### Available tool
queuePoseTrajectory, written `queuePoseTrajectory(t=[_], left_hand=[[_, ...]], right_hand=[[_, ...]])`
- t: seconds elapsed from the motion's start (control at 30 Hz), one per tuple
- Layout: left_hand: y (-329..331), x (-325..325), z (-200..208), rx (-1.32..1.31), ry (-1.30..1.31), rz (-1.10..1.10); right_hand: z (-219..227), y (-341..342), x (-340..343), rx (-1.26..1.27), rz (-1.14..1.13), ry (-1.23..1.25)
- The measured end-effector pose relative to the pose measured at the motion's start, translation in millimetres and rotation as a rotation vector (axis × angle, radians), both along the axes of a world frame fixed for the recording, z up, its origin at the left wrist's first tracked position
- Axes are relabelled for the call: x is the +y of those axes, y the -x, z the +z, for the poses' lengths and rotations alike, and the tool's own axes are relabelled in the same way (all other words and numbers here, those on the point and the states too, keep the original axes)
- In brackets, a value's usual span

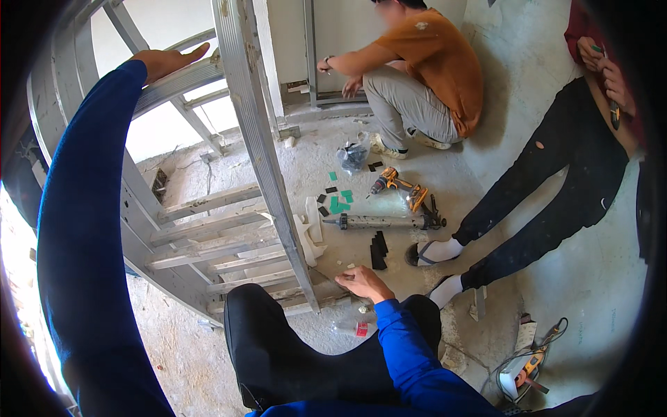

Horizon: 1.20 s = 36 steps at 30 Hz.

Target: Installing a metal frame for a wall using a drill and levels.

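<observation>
An aluminium stepladder stands on my left. My left hand lies on one of its upper steps, fingers stretched out rather than wrapped round it. Low in front of my right knee is my right hand, its fingers curled together; anything inside them is hidden. A clear plastic bottle with a red label lies on the floor below that hand. Beyond it are black strips, a caulking gun, a yellow-and-black cordless drill and green pieces.
A person in an orange shirt squats by a metal frame at the wall. Another person in black trousers stands at right, holding a small tool. A corded power tool lies at lower right. A clear bag sits farther off.
</observation>
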<state>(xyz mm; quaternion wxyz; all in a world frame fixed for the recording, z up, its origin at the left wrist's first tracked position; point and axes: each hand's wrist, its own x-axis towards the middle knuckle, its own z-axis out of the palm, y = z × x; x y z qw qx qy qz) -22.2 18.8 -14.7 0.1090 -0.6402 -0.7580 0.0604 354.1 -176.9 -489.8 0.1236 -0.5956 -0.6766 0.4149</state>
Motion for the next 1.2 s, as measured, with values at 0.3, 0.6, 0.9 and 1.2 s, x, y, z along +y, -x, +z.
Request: queuePoseTrajectory(t=[0.3,0.6,0.9,1.2], left_hand=[[33.1,23.9,1.3,-0.06,0.082,-0.055],[6.8,3.0,-4.3,-0.083,-0.048,0.005],[-3.2,-6.6,0.3,-0.074,0.013,-0.045],[-1.6,-6.0,1.9,-0.03,0.05,-0.078]], right_hand=[[0.1,0.7,-0.4,0.023,0.007,-0.02],[4.2,1.6,-0.5,0.016,0.01,-0.011],[-3.7,-1.0,-0.1,0.012,0.011,-0.005],[6.8,2.1,-1.4,0.02,-0.008,0.008]])
